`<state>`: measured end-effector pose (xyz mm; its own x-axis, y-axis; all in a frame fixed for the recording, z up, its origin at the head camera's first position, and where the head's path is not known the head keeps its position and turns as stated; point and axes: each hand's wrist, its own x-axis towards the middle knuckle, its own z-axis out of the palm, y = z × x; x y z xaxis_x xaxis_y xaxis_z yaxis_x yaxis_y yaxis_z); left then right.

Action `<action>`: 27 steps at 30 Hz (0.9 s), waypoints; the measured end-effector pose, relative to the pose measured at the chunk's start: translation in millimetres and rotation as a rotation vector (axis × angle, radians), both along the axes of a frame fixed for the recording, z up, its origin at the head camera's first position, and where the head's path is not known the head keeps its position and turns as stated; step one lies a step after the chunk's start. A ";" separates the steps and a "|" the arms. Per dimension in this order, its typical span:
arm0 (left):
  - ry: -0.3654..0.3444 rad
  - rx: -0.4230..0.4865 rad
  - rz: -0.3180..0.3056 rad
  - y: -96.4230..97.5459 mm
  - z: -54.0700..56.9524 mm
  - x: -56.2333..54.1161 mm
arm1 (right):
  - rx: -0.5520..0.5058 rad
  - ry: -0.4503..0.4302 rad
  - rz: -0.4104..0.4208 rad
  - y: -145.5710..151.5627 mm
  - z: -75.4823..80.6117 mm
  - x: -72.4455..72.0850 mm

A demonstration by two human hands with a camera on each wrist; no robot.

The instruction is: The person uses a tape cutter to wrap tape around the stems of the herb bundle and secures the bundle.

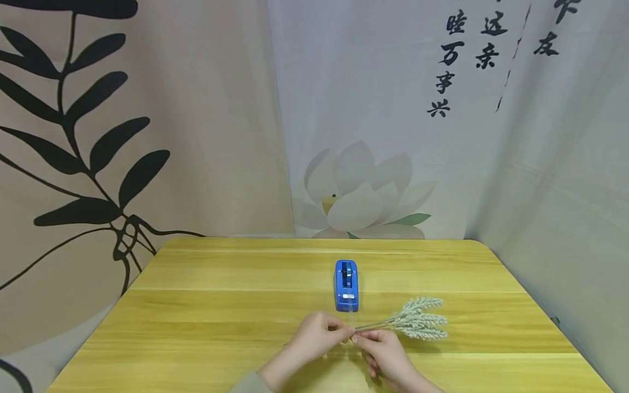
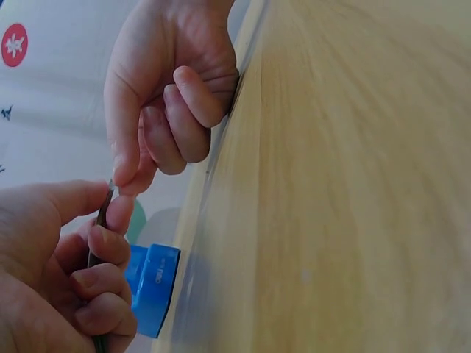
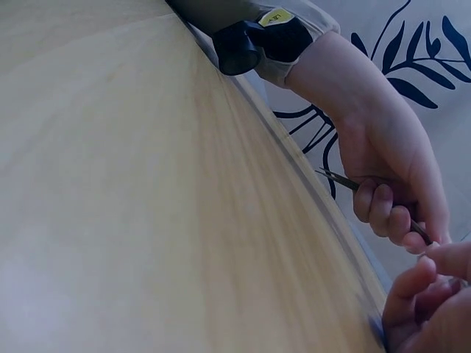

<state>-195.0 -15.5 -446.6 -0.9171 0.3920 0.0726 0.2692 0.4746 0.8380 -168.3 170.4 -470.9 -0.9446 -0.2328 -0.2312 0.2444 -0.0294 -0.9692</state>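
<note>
A bunch of pale green, wheat-like sprigs [image 1: 420, 321] points to the right, its thin stems gathered at the hands. My left hand [image 1: 321, 333] pinches the stems between thumb and forefinger. The other fingers curl round the dark stem ends [image 3: 338, 178], which stick out behind that hand in the right wrist view. My right hand [image 1: 385, 355] meets it fingertip to fingertip, thumb and forefinger pinching clear tape at the stems. A translucent strip of tape [image 1: 351, 317] runs from the blue tape dispenser [image 1: 346, 285] down to the fingers. The left wrist view shows the right hand [image 2: 173, 88] palm-side, other fingers curled.
Both hands work above a wooden table [image 1: 221, 305], near its front. The dispenser [image 2: 156, 287] stands just beyond them. Behind the table hangs a printed curtain [image 1: 221, 109] with leaves, a lotus and black characters. A dark wrist device [image 3: 257, 44] sits on the left sleeve.
</note>
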 end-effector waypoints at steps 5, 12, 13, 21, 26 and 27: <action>-0.003 -0.006 0.023 2.6 1.9 0.1 | -0.002 0.006 -0.007 0.4 1.0 1.8; -0.009 0.001 0.028 4.3 1.0 -0.5 | 0.008 0.020 -0.012 0.6 3.4 3.8; -0.012 0.003 0.028 3.9 0.6 -0.5 | 0.010 0.020 -0.010 0.4 3.5 4.0; -0.034 0.008 0.029 1.0 -0.2 0.5 | 0.014 0.013 0.020 1.2 2.9 6.2; -0.027 0.009 0.026 1.7 -0.8 0.5 | 0.061 0.049 0.119 12.2 6.5 13.0; -0.026 0.007 0.025 2.0 -1.0 0.4 | 0.097 0.075 0.142 15.9 9.3 14.7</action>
